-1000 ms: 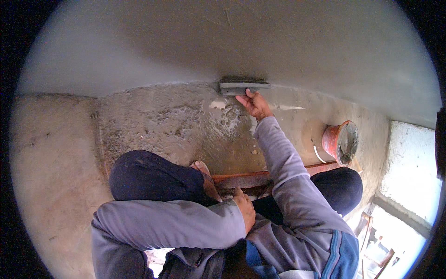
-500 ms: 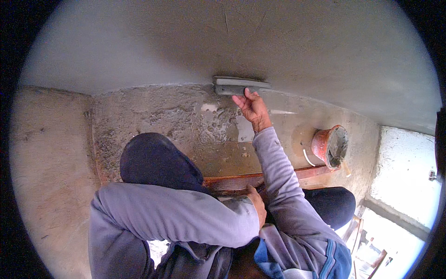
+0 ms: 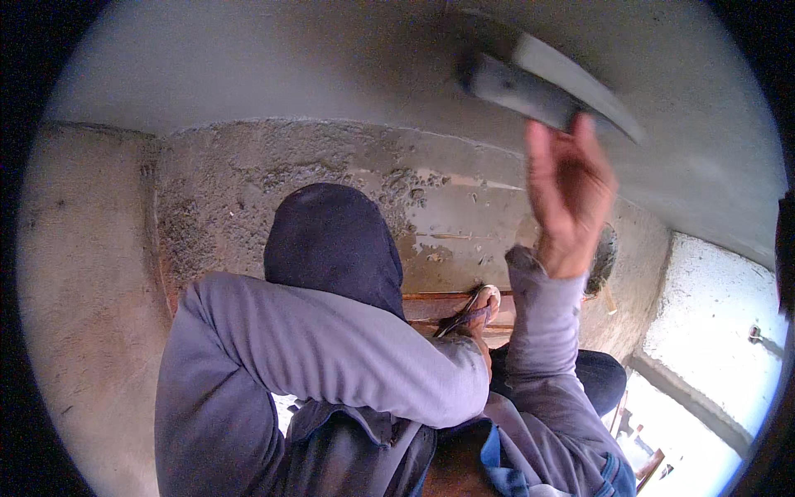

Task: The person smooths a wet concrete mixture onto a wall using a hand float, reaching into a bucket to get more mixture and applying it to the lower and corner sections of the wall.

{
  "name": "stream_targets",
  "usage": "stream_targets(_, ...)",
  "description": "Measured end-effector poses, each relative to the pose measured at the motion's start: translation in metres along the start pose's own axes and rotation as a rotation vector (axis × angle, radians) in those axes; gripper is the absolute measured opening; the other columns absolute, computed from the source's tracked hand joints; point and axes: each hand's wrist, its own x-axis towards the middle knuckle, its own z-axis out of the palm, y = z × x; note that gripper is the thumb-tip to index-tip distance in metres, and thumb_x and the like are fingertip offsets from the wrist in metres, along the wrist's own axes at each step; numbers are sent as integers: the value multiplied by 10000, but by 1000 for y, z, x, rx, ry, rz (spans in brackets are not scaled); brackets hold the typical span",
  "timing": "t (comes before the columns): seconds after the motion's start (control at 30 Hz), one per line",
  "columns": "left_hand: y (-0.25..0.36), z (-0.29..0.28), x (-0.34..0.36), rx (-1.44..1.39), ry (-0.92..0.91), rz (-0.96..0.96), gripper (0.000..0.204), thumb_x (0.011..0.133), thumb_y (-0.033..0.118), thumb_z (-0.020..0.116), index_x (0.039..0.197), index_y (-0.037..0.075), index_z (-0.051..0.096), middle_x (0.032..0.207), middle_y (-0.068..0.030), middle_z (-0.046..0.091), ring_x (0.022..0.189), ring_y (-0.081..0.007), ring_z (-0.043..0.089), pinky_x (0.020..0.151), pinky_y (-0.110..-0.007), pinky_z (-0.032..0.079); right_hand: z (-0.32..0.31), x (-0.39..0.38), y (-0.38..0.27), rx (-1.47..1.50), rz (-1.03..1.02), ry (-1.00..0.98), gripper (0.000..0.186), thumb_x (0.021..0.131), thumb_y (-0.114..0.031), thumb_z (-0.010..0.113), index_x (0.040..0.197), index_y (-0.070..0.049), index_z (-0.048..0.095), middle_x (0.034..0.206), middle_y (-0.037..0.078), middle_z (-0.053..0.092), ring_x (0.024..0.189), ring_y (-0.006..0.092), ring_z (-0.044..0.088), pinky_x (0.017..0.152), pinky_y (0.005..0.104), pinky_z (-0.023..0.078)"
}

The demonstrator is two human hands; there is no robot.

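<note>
My right hand point(image 3: 571, 199) is raised at the upper right, its fingers closed on a plastering trowel point(image 3: 530, 95). The trowel is blurred by motion and tilts down to the right, close to the smooth grey plastered surface point(image 3: 315, 66); I cannot tell whether it touches. My left arm lies bent across my knees. Its hand point(image 3: 481, 341) shows only in part at the cuff, its fingers hidden. Just beyond it is what looks like a foot in a strapped sandal point(image 3: 484, 305).
A rough, patchy mortar wall point(image 3: 224, 199) stands in front, with a reddish-brown plank point(image 3: 422, 305) below it. My right forearm mostly hides a bucket point(image 3: 609, 257). My dark-clad knee point(image 3: 331, 240) juts up at centre left. A white wall point(image 3: 712, 290) is at the right.
My right hand has lifted the trowel from the seam above the rough wall, up and to the right. My left arm has shifted slightly right, and the sandalled foot now shows.
</note>
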Motion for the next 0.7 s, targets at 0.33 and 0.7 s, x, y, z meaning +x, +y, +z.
stream_targets(0.33,-8,36,-4,-72,234,-47,227,748,223,571,853,79,712,826,-103,669,876,-318,584,719,-460,438,-226,14,95,-21,109,302,101,875,-136,568,955,-135,505,846,50,622,680,226,612,711,516,538)
stream_targets(0.7,-16,46,-5,-223,243,-173,237,711,198,567,781,6,688,780,-171,625,836,-312,553,649,-405,463,-291,78,135,45,136,564,378,905,-142,527,1184,-120,274,1033,107,569,887,323,600,806,503,506)
